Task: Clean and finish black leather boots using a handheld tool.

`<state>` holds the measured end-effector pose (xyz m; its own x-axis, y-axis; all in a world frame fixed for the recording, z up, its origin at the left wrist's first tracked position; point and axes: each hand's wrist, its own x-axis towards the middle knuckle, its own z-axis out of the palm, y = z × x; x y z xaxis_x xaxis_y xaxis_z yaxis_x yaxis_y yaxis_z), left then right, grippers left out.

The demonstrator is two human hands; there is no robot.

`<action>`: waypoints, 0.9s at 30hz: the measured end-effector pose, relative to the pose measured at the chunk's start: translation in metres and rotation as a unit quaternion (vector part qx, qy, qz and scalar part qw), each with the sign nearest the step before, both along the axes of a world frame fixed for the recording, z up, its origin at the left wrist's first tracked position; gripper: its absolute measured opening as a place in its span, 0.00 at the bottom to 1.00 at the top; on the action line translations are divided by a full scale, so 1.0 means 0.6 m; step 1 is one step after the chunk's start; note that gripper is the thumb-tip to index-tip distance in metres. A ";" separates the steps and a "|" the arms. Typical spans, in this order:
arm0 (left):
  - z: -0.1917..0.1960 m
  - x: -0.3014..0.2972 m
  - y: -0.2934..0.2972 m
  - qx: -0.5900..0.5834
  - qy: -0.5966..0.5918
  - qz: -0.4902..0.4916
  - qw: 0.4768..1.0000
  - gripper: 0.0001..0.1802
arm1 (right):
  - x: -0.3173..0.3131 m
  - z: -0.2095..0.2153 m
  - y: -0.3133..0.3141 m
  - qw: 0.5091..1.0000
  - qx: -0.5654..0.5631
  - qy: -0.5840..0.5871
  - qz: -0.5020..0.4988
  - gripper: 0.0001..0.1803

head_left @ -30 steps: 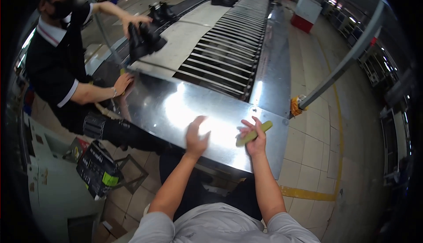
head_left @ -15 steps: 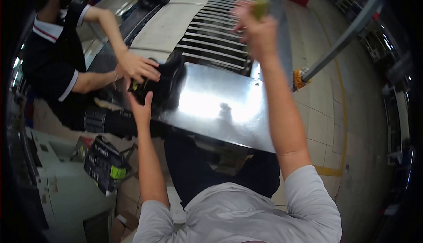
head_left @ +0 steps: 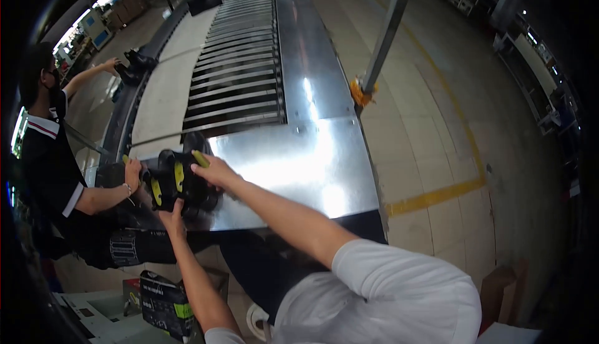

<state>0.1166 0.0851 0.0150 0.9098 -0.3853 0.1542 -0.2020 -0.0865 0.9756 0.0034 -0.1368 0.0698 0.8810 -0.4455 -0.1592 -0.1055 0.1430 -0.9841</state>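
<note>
Several black boots (head_left: 165, 169) stand close together at the left end of a shiny metal table, two with yellow-green panels facing up. My left hand (head_left: 174, 218) grips the near end of a boot, thumb up on it, its other fingers partly hidden. Over the boots' right side, my right hand (head_left: 217, 172) is closed on a small yellow-green piece (head_left: 200, 158), whose exact kind I cannot make out. Left of the boots, a co-worker's hand (head_left: 132, 174) holds another small yellow-green piece; that person's other arm reaches to more black boots (head_left: 136, 66) farther off.
A slatted roller conveyor (head_left: 237, 75) with a pale belt (head_left: 163, 94) beside it runs away from the metal table (head_left: 293, 175). A grey post (head_left: 390, 29) with orange wrapping stands at right. A black bag (head_left: 163, 306) lies low at left. Yellow lines mark the tiled floor.
My right hand has come down from above the conveyor to the boots, with the yellow-green piece in it. The co-worker's far arm has swung away to other boots. My view has turned right.
</note>
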 end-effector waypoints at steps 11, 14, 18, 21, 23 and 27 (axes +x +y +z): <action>-0.008 -0.324 -0.209 -0.014 -0.007 -0.133 0.991 0.30 | -0.407 -0.038 -0.068 0.968 -0.176 -0.091 -0.151 0.71; -0.002 -0.451 -0.322 0.044 -0.148 -0.123 0.980 0.49 | -0.519 -0.024 -0.141 0.966 -0.107 -0.080 -0.222 0.69; 0.023 -0.486 -0.460 0.043 -0.158 -0.148 0.975 0.54 | -0.551 -0.052 -0.291 0.923 -0.268 -0.067 -0.269 0.61; 0.043 -0.447 -0.551 0.083 -0.217 -0.144 0.962 0.55 | -0.520 -0.031 -0.390 0.932 -0.265 -0.043 -0.242 0.53; 0.064 -0.416 -0.587 0.101 -0.155 -0.172 0.968 0.55 | -0.493 -0.027 -0.428 0.938 -0.247 -0.004 -0.241 0.50; 0.025 -0.351 -0.565 0.056 -0.122 -0.246 0.960 0.59 | -0.477 -0.023 -0.405 0.963 -0.119 0.072 -0.229 0.42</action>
<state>-0.0939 -0.2541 0.0297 0.5552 -0.7859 0.2723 -0.4660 -0.0227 0.8845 -0.2827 -0.3797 0.0563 0.5595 -0.8214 -0.1105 -0.2239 -0.0214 -0.9744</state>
